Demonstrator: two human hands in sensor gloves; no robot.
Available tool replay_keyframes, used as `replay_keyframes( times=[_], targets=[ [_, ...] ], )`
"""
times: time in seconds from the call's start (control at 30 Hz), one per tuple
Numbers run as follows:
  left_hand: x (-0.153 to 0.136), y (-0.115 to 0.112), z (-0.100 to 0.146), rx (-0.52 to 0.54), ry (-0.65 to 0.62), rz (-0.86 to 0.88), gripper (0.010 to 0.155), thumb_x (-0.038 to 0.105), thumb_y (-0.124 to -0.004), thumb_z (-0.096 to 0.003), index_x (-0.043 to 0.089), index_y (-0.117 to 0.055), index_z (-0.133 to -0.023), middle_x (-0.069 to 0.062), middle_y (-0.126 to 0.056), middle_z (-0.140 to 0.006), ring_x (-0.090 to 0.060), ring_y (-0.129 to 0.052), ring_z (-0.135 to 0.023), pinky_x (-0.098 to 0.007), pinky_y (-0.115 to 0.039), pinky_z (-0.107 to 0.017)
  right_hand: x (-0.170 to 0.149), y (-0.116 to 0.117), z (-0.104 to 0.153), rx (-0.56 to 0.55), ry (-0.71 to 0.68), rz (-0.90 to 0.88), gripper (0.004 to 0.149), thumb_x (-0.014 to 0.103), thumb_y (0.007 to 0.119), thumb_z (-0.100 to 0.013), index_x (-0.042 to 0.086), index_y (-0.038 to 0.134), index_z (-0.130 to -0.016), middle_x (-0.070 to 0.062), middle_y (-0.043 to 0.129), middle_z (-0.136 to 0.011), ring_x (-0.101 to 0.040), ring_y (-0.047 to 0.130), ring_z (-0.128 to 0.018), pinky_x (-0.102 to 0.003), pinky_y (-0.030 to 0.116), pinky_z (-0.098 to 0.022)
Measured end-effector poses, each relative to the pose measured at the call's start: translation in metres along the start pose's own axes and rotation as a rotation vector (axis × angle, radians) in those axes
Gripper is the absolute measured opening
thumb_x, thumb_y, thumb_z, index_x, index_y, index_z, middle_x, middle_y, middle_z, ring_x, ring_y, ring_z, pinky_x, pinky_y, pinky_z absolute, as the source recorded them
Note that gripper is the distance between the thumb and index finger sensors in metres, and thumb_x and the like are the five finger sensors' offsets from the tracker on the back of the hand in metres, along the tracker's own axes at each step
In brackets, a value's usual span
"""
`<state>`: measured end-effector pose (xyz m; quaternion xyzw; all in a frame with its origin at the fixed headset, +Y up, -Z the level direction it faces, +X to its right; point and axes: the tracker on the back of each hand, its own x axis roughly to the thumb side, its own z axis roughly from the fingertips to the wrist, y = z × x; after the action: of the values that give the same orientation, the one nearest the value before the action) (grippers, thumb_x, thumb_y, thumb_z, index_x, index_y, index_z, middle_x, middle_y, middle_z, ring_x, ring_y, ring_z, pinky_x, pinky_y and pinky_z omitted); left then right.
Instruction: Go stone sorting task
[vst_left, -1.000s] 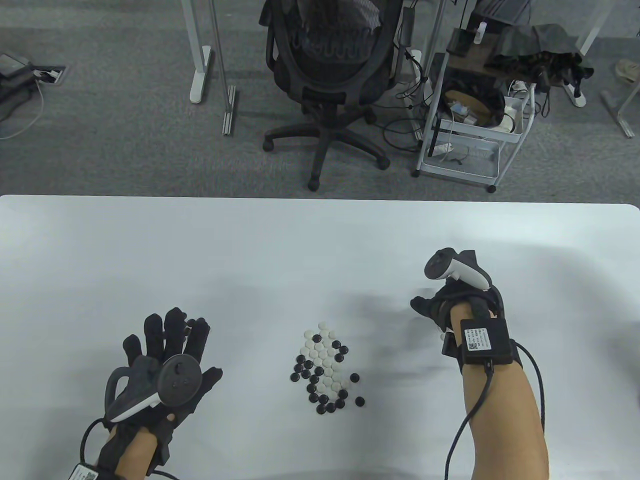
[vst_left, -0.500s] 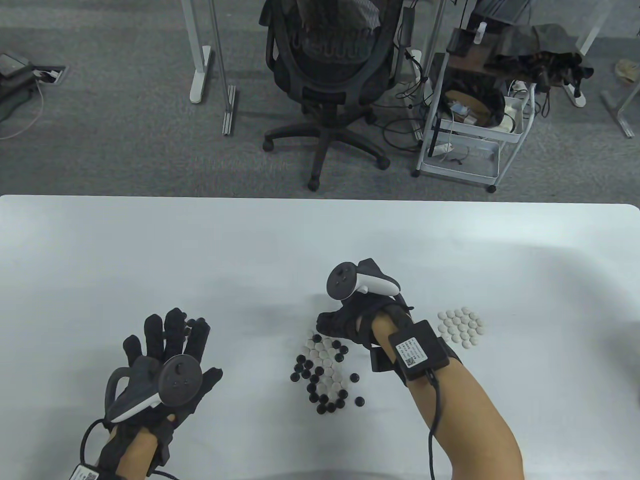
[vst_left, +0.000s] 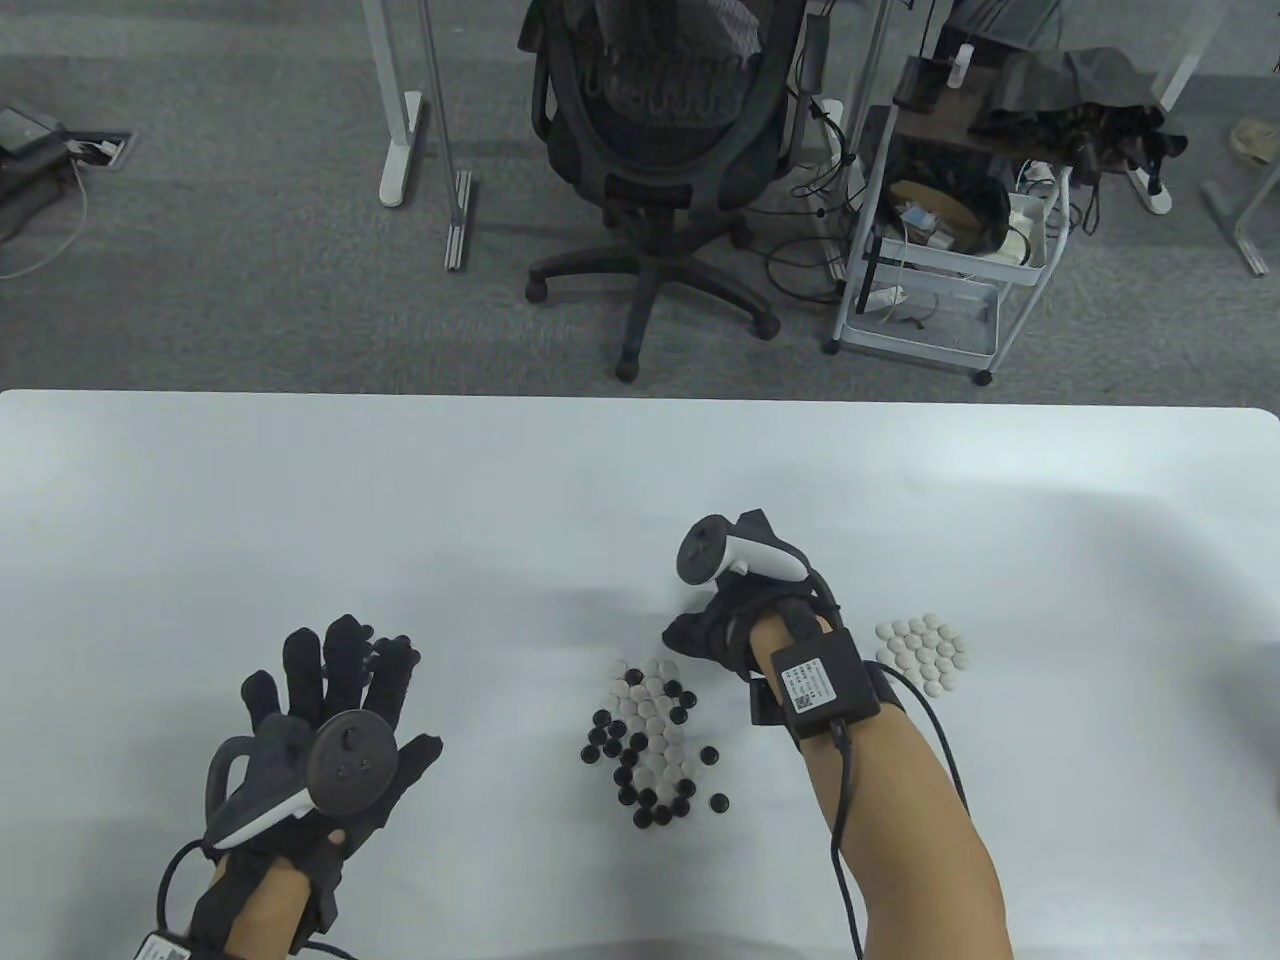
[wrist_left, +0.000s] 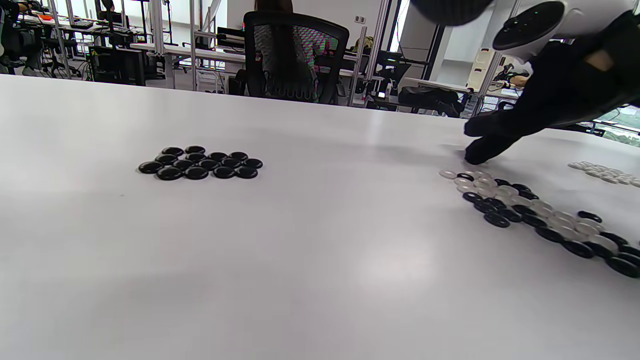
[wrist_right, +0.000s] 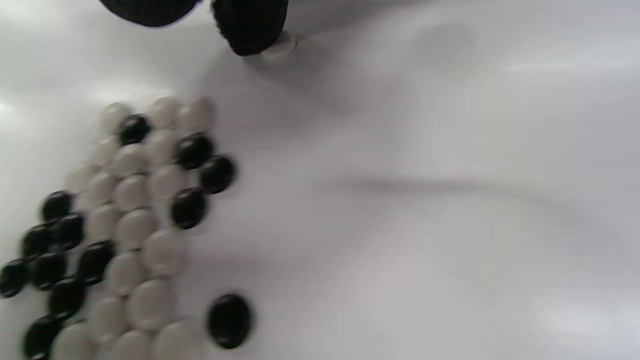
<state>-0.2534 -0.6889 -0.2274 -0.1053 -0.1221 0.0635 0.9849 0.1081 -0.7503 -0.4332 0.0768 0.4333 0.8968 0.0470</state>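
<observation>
Nearest, toward the table's (vst_left: 200, 480) front edge, the left hand (vst_left: 320, 720) lies flat, fingers spread. Mid-table sits the mixed stone pile (vst_left: 650, 735); beyond it the right hand (vst_left: 715, 625) seemingly pinches one white stone (wrist_right: 280, 49).

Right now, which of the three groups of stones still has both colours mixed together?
The middle pile, beside the right hand; the left group is all black, the right group all white.
</observation>
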Motion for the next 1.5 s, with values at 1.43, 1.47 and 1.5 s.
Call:
replay_keyframes(
  times=[1.43, 1.47, 1.5],
  targets=[
    [0.002, -0.004, -0.006, -0.032, 0.009, -0.025, 0.077, 0.051, -0.049, -0.0639, 0.011, -0.012, -0.118, -0.037, 0.012, -0.113, -0.063, 0.013, -0.092, -0.085, -0.004, -0.056, 0.005, 0.014, 0.043, -0.002, -0.21, 0.014, 0.061, 0.051, 0.052, -0.055, 0.024, 0.058, -0.109, -0.022, -0.005, -0.108, -0.054, -0.013, -0.088, -0.082, 0.006, -0.056],
    [0.002, -0.004, -0.005, -0.029, 0.007, -0.023, 0.077, 0.051, -0.049, -0.0639, 0.011, -0.012, -0.118, -0.037, 0.012, -0.113, -0.063, 0.013, -0.092, -0.085, -0.004, -0.056, 0.013, 0.016, 0.04, 0.005, -0.226, 0.025, 0.061, 0.051, 0.052, -0.055, 0.025, 0.057, -0.11, -0.022, -0.005, -0.108, -0.054, -0.013, -0.088, -0.082, 0.006, -0.056],
    [0.002, -0.003, -0.005, -0.026, 0.006, -0.021, 0.077, 0.051, -0.049, -0.064, 0.011, -0.011, -0.118, -0.037, 0.012, -0.113, -0.063, 0.013, -0.092, -0.085, -0.004, -0.056, 0.019, 0.018, 0.039, 0.01, -0.235, 0.033, 0.061, 0.051, 0.052, -0.055, 0.025, 0.056, -0.11, -0.022, -0.006, -0.108, -0.054, -0.014, -0.088, -0.082, 0.006, -0.056]
  ],
)
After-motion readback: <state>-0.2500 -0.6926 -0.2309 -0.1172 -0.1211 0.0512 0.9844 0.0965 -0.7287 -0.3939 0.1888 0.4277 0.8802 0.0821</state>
